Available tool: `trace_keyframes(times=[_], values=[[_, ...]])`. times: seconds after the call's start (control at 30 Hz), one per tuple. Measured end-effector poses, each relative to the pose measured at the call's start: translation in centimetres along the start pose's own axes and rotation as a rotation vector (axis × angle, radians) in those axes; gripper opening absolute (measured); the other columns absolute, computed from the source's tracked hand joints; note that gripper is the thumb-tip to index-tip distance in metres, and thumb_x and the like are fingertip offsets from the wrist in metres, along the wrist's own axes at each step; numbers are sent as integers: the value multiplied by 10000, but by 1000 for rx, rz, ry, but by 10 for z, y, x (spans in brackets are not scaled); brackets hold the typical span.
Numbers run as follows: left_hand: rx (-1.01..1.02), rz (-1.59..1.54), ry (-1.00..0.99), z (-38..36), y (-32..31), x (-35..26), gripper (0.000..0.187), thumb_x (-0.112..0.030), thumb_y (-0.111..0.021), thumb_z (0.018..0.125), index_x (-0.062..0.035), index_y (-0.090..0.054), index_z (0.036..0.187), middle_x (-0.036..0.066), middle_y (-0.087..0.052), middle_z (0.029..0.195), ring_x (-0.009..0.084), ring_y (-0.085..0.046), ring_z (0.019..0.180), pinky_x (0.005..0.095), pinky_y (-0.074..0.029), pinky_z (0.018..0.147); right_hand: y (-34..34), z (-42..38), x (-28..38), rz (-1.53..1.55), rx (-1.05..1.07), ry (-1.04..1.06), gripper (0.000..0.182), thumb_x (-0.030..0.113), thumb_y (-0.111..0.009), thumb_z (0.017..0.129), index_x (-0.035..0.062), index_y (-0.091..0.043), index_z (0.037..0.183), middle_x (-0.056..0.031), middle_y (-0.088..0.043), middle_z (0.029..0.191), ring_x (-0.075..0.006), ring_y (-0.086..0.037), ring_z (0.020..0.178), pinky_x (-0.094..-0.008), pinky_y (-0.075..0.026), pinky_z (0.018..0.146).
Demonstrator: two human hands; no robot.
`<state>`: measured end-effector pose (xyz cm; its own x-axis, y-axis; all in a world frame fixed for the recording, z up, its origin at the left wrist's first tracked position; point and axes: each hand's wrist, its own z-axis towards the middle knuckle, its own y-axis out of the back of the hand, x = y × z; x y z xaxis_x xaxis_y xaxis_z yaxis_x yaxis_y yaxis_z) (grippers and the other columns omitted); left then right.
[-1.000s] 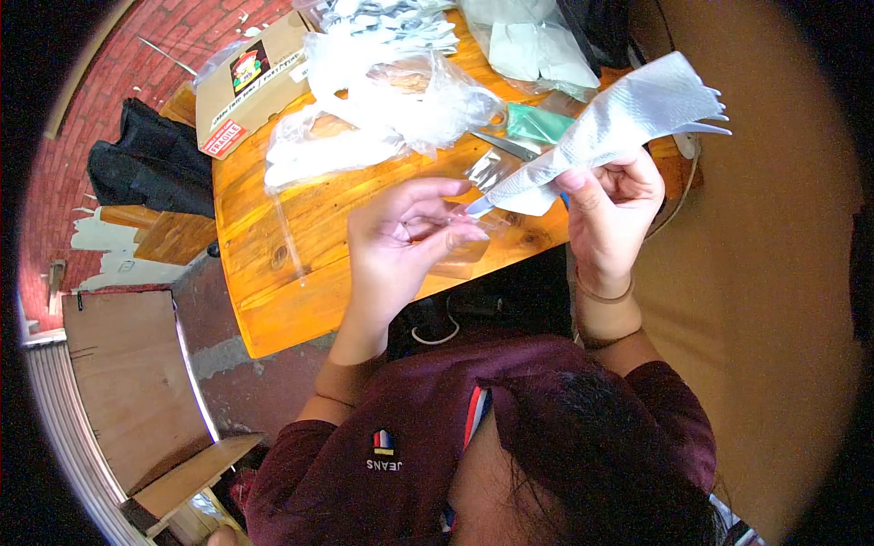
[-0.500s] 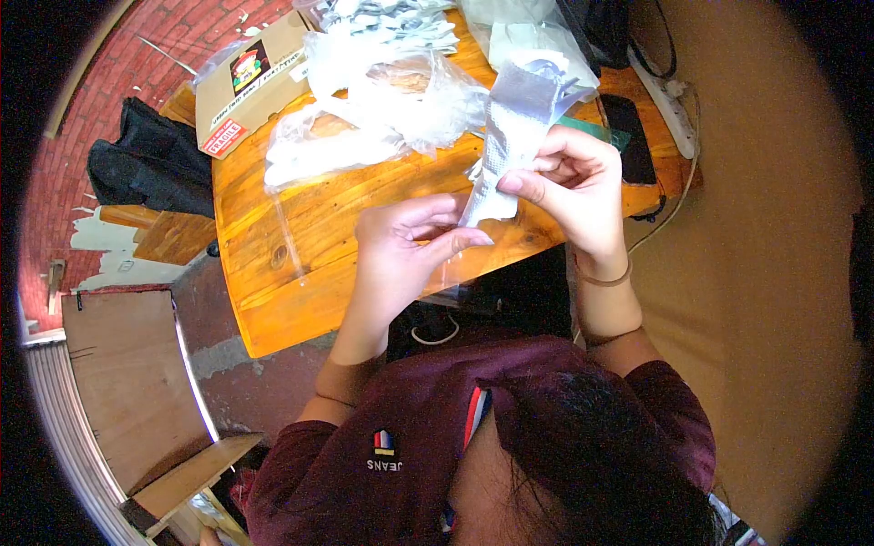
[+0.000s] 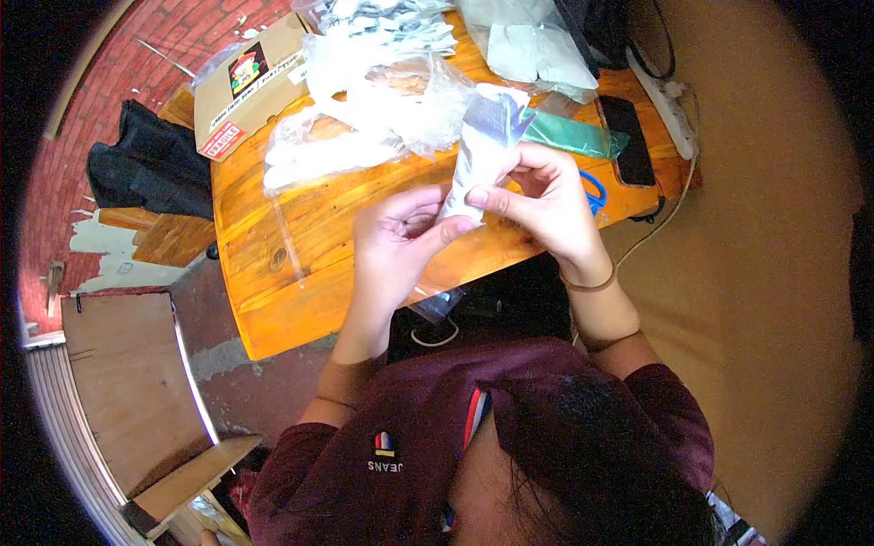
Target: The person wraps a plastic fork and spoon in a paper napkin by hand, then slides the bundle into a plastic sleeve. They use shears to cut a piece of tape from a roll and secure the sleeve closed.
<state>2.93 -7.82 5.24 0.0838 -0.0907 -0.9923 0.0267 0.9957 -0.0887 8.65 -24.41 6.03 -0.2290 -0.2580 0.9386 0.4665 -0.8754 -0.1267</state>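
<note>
Between my two hands, over the front part of the wooden table (image 3: 250, 314), is a narrow silvery-white packet (image 3: 482, 150). It stands tilted, its lower end between my hands and its crumpled, shiny upper end free. My left hand (image 3: 396, 237) is closed at the bottom end, thumb and fingertips pressing on it. Higher up on the right side, my right hand (image 3: 537, 196) pinches the packet between thumb and fingers. A clear plastic bag (image 3: 355, 150) lies just behind my hands.
A cardboard box (image 3: 255, 82) with a red fragile label sits at the back left. Several grey-white packets (image 3: 391, 27) are piled at the back. To the right are a green packet (image 3: 574, 135), blue scissor handles (image 3: 594, 191), a black phone (image 3: 628, 141) and a white power strip (image 3: 663, 105).
The packet has come lower and slightly left, turning its whiter side to view. My right hand has moved left and down with it, uncovering the green packet and the blue handles.
</note>
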Motion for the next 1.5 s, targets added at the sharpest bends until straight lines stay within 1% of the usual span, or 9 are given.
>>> trace_keyframes(times=[0.23, 0.33, 0.53, 0.63, 0.73, 1.0, 1.1, 1.33, 1.5], values=[[-44, 155, -9, 1, -5, 0, 292, -16, -735, 731, 39, -618, 993, 84, -674, 875, 91, -631, 792, 221, -505, 717, -1, 4, 6, 38, -85, -19, 123, 23, -729, 735, 34, -606, 748, 15, -609, 748, -34, -538, 706, -195, -432, 648], [-3, 110, 3, 1, -4, -2, 369, 44, -724, 710, 46, -586, 1053, 101, -664, 918, 134, -643, 837, 250, -522, 746, -1, 5, 2, -25, -49, 14, 129, 30, -734, 730, 32, -606, 747, 17, -609, 750, -34, -541, 713, -199, -438, 653], [78, -39, -74, 0, 2, 2, 490, -3, -735, 725, 34, -531, 1169, 103, -661, 920, 111, -629, 835, 236, -506, 743, 5, 7, 1, -49, -33, -13, 129, 37, -737, 728, 27, -613, 765, 20, -615, 756, -36, -546, 717, -197, -441, 654], [114, 46, -103, 1, 6, -2, 567, 12, -726, 729, 11, -480, 1239, 110, -652, 951, 115, -622, 869, 239, -504, 762, 7, 8, 1, -31, -56, -26, 131, 38, -740, 726, 26, -617, 770, 19, -620, 759, -40, -551, 717, -200, -444, 654], [42, -41, 30, 1, 6, -5, 598, 25, -719, 731, -15, -458, 1267, 107, -652, 931, 127, -622, 878, 248, -505, 774, 8, 7, 2, -25, -46, -14, 132, 34, -740, 724, 25, -616, 768, 19, -622, 763, -41, -553, 719, -203, -446, 655], [-42, -47, -58, 2, 2, 1, 524, 49, -697, 743, -16, -478, 1215, 80, -642, 841, 136, -638, 796, 238, -513, 717, 3, 3, -4, 29, 9, -35, 133, 29, -731, 735, 19, -598, 742, 1, -605, 797, -51, -542, 759, -204, -435, 696], [-51, -77, -63, 2, -1, 4, 514, 51, -697, 741, -15, -483, 1203, 78, -642, 838, 130, -637, 786, 229, -509, 700, 7, 4, -5, -54, 71, -10, 149, 24, -725, 737, 16, -607, 829, 1, -601, 838, -60, -544, 776, -210, -441, 712], [-10, -12, -24, 2, -1, 11, 507, 47, -713, 724, -20, -514, 1185, 70, -643, 836, 117, -628, 771, 215, -501, 684, 3, 17, 17, 39, -126, 111, 504, -3, -670, 778, 19, -479, 1244, -51, -595, 968, -71, -562, 852, -200, -474, 765], [-29, -21, -13, 0, -2, 12, 505, 46, -713, 725, -20, -518, 1186, 76, -650, 846, 124, -634, 787, 225, -503, 692, 5, 19, 20, -94, -147, 166, 403, -21, -637, 802, 3, -528, 1189, -80, -613, 1038, -101, -603, 884, -221, -503, 768]])
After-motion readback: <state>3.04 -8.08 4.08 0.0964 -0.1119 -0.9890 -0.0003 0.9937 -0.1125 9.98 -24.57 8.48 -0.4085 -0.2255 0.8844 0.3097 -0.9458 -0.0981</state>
